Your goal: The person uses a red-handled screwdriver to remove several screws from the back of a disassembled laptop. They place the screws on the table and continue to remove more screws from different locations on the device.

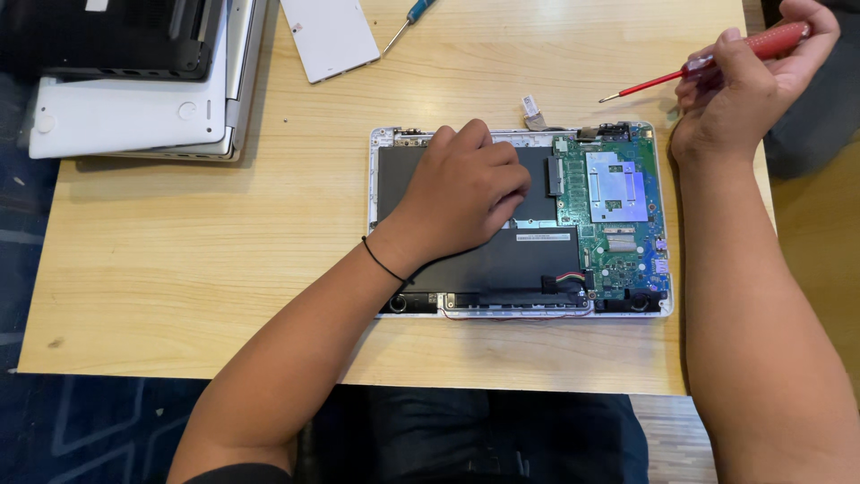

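An opened laptop base (385, 143) lies on the wooden table, its black battery (511, 264) and green circuit board (618, 233) exposed. My left hand (461, 193) rests knuckles-up on the battery, fingers curled against its upper part. Whether it grips anything is hidden. A thin black band circles that wrist. My right hand (761, 76) is raised past the laptop's far right corner and holds a red-handled screwdriver (717, 61), its tip pointing left above the table, apart from the board.
A stack of laptops (134, 99) sits at the far left corner. A white panel (330, 36) and a blue-handled screwdriver (408, 20) lie at the far edge. A small loose connector (532, 109) lies behind the base. The table's right edge (761, 170) is near my right arm.
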